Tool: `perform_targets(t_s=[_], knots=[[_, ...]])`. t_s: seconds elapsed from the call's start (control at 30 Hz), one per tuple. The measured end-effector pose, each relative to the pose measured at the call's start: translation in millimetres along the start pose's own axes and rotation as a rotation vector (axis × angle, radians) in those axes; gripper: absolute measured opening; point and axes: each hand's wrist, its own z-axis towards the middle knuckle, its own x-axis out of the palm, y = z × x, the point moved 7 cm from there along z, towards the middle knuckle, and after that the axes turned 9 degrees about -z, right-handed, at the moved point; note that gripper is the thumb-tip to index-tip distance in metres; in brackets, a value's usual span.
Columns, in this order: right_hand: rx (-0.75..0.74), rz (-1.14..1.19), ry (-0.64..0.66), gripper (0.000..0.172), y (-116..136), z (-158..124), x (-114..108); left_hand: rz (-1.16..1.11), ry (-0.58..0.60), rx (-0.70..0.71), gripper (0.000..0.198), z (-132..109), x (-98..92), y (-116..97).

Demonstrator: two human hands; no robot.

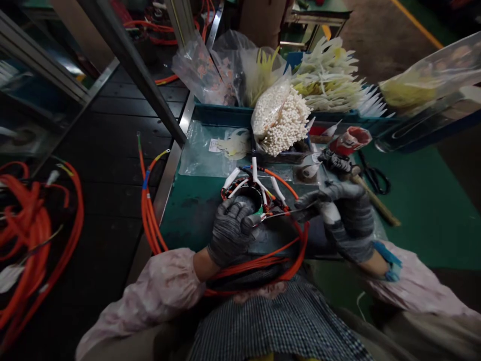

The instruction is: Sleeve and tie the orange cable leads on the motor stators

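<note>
A ring-shaped motor stator (259,198), with white sleeves and orange leads rising from its rim, sits on the bench in front of me. My left hand (231,228), in a grey glove, is closed on the near left side of the ring. A thin pale cord (280,214) stretches from the stator's near edge toward the right. Its far end is pinched in the fingers of my right hand (343,215), also gloved and raised to the right of the ring. An orange cable bundle (296,260) loops below the stator toward my lap.
Behind the stator are a bag of white tubing pieces (281,123) and a bin edge (221,114) with pale sleeves (326,75). Right of them lie a wooden-handled hammer (379,203), black scissors (376,175) and a red roll (351,140). Orange cable coils (33,230) lie left.
</note>
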Motion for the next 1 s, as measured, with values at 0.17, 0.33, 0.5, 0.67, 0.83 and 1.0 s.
perform_targets(t_s=[0.17, 0.33, 0.5, 0.67, 0.83, 1.0], knots=[[0.035, 0.055, 0.305, 0.028, -7, -33, 5, 0.033, 0.028, -0.024, 0.011, -1, 2.4, -1], [-0.431, -0.126, 0.549, 0.027, 12, -37, 30, 0.018, 0.065, -0.042, 0.009, -1, 4.8, 3], [-0.570, -0.489, 0.430, 0.028, 11, 2, 59, -0.097, 0.050, 0.010, 0.008, 6, 0.2, 4], [-0.399, -0.609, 0.603, 0.030, 2, 32, 91, -0.138, 0.008, 0.005, 0.006, 11, -4.1, 3], [-0.141, -0.066, 0.621, 0.036, -3, 43, 88, -0.160, -0.032, 0.014, 0.008, 16, -7.5, 1], [0.080, 0.221, 0.735, 0.029, -12, 42, 83, -0.171, -0.019, -0.021, 0.010, 14, -7.2, 5]])
